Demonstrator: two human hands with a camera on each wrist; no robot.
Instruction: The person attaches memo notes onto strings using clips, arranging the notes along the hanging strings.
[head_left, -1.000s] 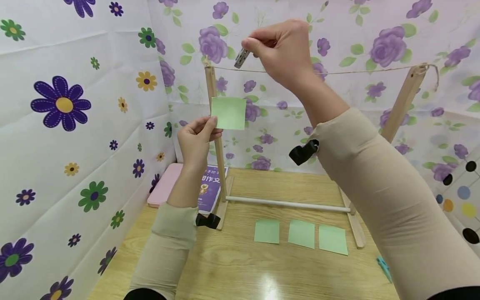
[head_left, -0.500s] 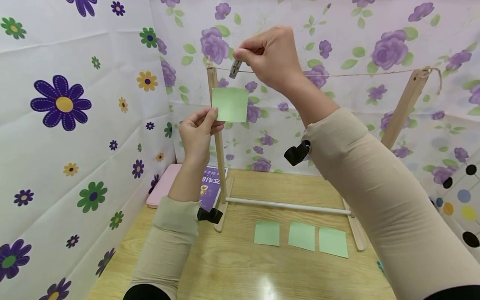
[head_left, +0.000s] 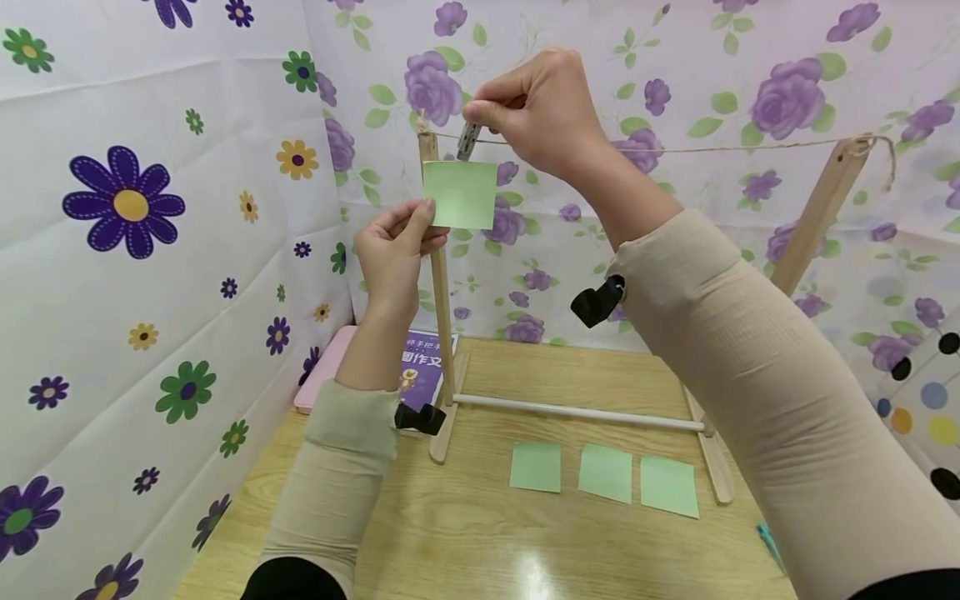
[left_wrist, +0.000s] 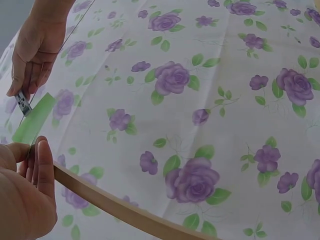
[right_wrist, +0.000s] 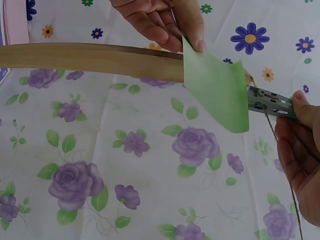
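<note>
A green paper note is held up beside the left post of a wooden stand. My left hand pinches its lower left corner between thumb and fingers. Above it, my right hand pinches a grey clothespin, which points down at the note's top edge. The twine runs between the posts and passes at the clothespin in the right wrist view. Whether the pin's tips grip the paper or only meet its edge cannot be told. In the left wrist view the note lies just below the pin.
Three more green notes, among them the middle one, lie in a row on the wooden table. A white rod joins the stand's feet. A purple book and pink case sit at left; a teal clothespin at right.
My left hand has raised the note toward the twine. The right hand has moved left and down with the clothespin, so pin and note edge now meet in the head view.
</note>
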